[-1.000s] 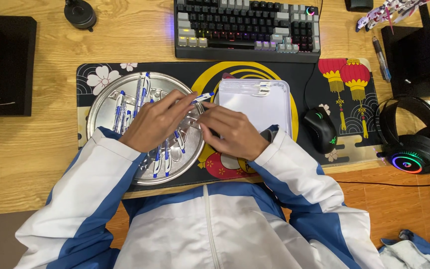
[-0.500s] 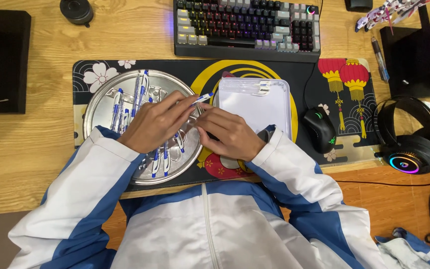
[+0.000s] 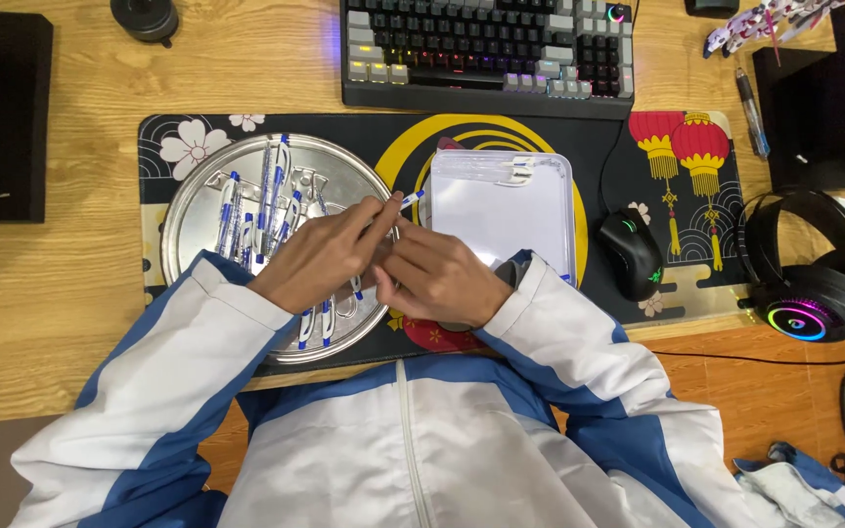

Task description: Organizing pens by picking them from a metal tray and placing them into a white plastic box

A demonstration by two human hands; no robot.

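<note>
- My two hands are in almost the same spot as half a second ago. They have stayed close together over the right edge of the round silver tray (image 3: pixel 188 210). The pen tip between them shows about as much as it did before.
- My left hand (image 3: pixel 320 256) is curled, with the fingers bent in. It pinches a small white and blue pen (image 3: pixel 409 199) near its end.
- My right hand (image 3: pixel 434 277) is curled too. Its fingertips touch the same pen from below, close to the left hand.
- The pen is long and thin. It lies slanted, and its blue end points up and to the right, toward the white box (image 3: pixel 503 210). Most of it is hidden by my fingers.
- It sits just over the gap between the tray and the white box.
- More white and blue pens (image 3: pixel 271 191) lie in the tray, most pointing up and down. I see about eight, but my hands hide some, so I cannot tell the full count.
- I count one tray, one white box, one black mouse (image 3: pixel 630 252), one keyboard (image 3: pixel 486 49) and one headset (image 3: pixel 814 279).
- All of it rests on a dark desk mat (image 3: pixel 364 137) with flowers and lanterns.
</note>
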